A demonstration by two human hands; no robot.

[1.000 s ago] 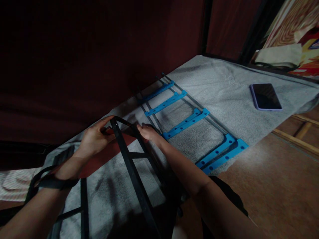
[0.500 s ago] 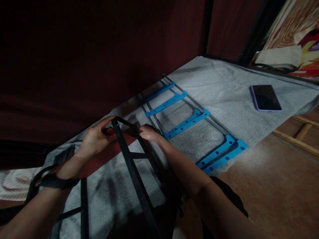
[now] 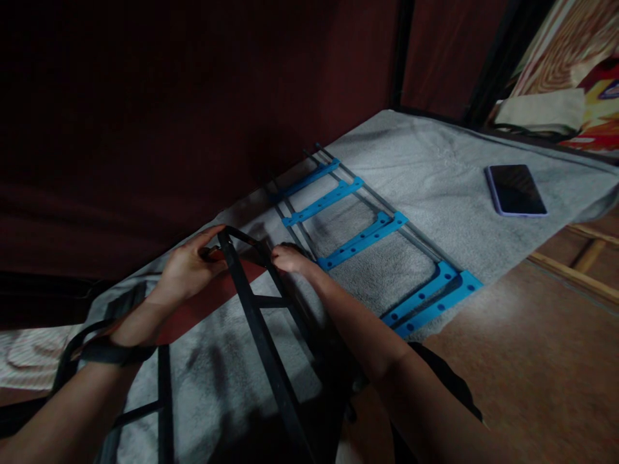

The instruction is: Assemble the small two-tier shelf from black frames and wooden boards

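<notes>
A black metal frame point(image 3: 256, 328) of flat bars rises toward me over a grey towel point(image 3: 435, 167). My left hand point(image 3: 186, 270) is closed on the frame's far top corner, fingers pinched around the bar. My right hand point(image 3: 290, 258) grips the same top edge just to the right, fingers curled on it. Right behind my right hand lies a ladder-like rack point(image 3: 358, 238) of thin grey rods joined by several blue perforated strips, flat on the towel.
A dark phone point(image 3: 515, 188) lies face up at the towel's right. A red patch point(image 3: 207, 299) shows under the frame. Brown floor point(image 3: 532, 361) lies to the right, dark red wall behind. A black strap point(image 3: 104, 351) circles my left wrist.
Almost nothing has moved. My right hand has shifted very slightly right along the frame's top edge; my left hand keeps its hold.
</notes>
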